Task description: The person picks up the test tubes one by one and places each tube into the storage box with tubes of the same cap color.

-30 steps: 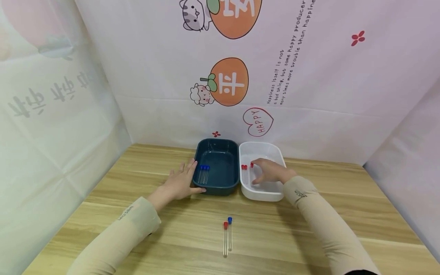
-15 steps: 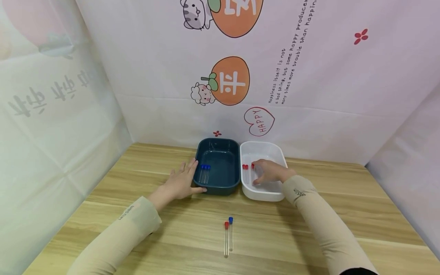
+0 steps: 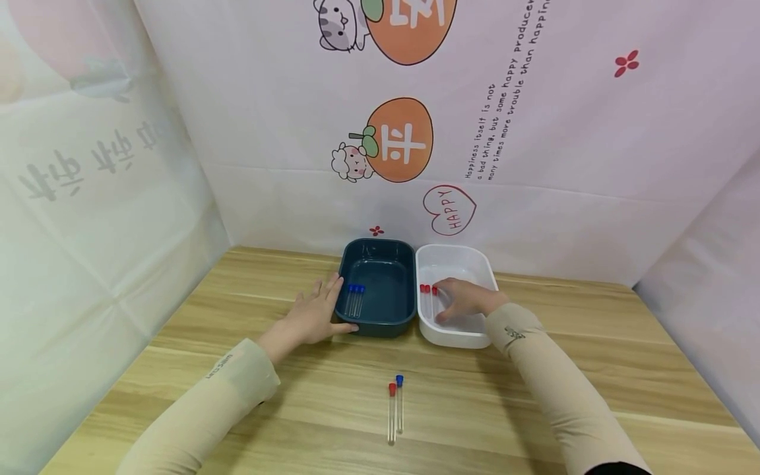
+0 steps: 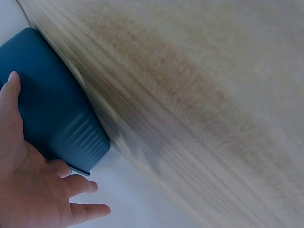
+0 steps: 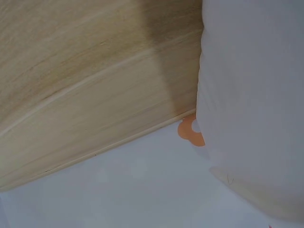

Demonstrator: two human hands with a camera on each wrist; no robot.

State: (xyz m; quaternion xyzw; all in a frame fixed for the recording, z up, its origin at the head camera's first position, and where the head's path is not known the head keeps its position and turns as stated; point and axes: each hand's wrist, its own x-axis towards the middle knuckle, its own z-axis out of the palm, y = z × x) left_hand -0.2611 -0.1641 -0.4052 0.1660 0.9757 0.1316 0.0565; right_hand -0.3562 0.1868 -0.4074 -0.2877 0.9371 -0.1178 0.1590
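My left hand (image 3: 311, 316) rests against the left front corner of the dark blue-green tray (image 3: 386, 328), fingers spread along its side and thumb at its front. The left wrist view shows the thumb on the tray's outer wall (image 4: 52, 99) and the other fingers stretched out. Inside that tray lie several blue-capped test tubes (image 3: 355, 303). My right hand (image 3: 466, 298) reaches into the white tray (image 3: 454, 339), holding a red-capped test tube (image 3: 435, 291) between thumb and fingers. Two more red-capped test tubes (image 3: 424, 289) lie beside it, at the tray's left wall.
On the wooden table (image 3: 320, 409), in front of the trays, lie a red-capped tube (image 3: 391, 415) and a blue-capped tube (image 3: 400, 406), side by side. A printed white cloth (image 3: 285, 165) hangs behind and at both sides. The right wrist view shows mostly a sleeve (image 5: 251, 95) and table.
My right hand has shifted slightly left within the white tray, bringing its red-capped test tube up close to the other two. My left hand stays at the dark tray.
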